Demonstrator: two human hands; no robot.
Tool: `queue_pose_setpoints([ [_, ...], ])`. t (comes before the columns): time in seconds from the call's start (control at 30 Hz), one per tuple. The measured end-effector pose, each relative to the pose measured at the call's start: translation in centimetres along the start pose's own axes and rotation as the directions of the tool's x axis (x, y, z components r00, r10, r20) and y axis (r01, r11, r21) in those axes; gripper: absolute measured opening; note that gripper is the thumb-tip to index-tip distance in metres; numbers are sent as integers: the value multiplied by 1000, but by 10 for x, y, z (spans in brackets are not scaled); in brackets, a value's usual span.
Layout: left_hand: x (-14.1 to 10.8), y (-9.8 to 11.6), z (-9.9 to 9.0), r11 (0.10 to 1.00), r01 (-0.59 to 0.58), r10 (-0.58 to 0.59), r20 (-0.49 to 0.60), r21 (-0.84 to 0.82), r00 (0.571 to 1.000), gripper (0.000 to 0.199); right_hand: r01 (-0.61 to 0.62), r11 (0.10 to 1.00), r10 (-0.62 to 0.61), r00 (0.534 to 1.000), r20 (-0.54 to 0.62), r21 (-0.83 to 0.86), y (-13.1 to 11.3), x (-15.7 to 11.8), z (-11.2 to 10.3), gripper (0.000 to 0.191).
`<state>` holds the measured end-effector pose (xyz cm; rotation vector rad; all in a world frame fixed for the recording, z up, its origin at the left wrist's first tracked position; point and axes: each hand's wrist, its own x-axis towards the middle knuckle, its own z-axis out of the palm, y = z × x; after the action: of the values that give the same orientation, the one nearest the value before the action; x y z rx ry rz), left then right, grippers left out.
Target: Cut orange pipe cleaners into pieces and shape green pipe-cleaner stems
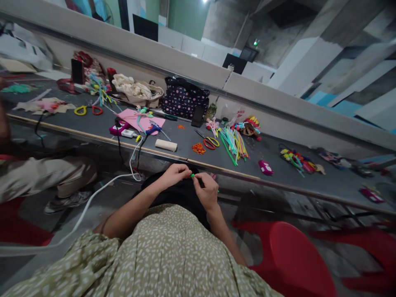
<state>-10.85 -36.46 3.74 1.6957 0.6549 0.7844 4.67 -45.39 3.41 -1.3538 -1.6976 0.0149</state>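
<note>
Over my lap, just off the table's front edge, my left hand [177, 174] and my right hand [206, 189] meet with fingertips nearly touching. Both pinch a small bright green pipe cleaner [192, 175], which looks coiled or bunched between them. Most of it is hidden by my fingers. Closest on the table are a cardboard tube [166, 144], a small heap of orange pipe cleaner [198, 148] and scissors [211, 142] with red and yellow handles. Beyond them lies a bundle of coloured pipe cleaners [234, 144].
A blue glue gun [154, 128] rests on pink paper [130, 117]. White cable [102, 189] hangs from the table's edge at left. A dotted bag [185, 98] stands against the divider. Another person's leg [46, 179] is at left; a red chair [297, 260] is at right.
</note>
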Motion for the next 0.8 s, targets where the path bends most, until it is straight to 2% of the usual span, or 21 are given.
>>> queue_pose_setpoints([
  [0.13,-1,6,-3,958,-172,179,-12,228,984,27,-142,987,139,989,45,69,1,0,-2,15],
  [0.23,-3,8,-4,886,-311,328,11,344,945,27,-271,942,258,962,90,196,4,2,-2,17],
  [0.4,-7,9,-2,792,-466,483,61,394,873,26,-419,780,345,908,239,465,10,5,-2,19],
  [0.5,-8,9,-1,782,-499,515,62,374,855,24,-449,721,355,893,276,527,9,5,-3,19],
  [0.57,-7,8,0,817,-457,475,37,351,879,26,-409,773,345,913,219,485,7,5,-4,19],
  [0.63,-6,7,0,890,-349,366,-3,293,931,32,-323,872,297,947,126,369,4,3,-5,17],
  [0.73,-5,4,1,991,-102,101,21,88,995,43,-113,985,110,993,31,130,0,1,-6,13],
  [0.8,-5,1,2,997,54,-48,94,-63,994,46,28,1000,-28,999,18,9,-1,0,-5,12],
])
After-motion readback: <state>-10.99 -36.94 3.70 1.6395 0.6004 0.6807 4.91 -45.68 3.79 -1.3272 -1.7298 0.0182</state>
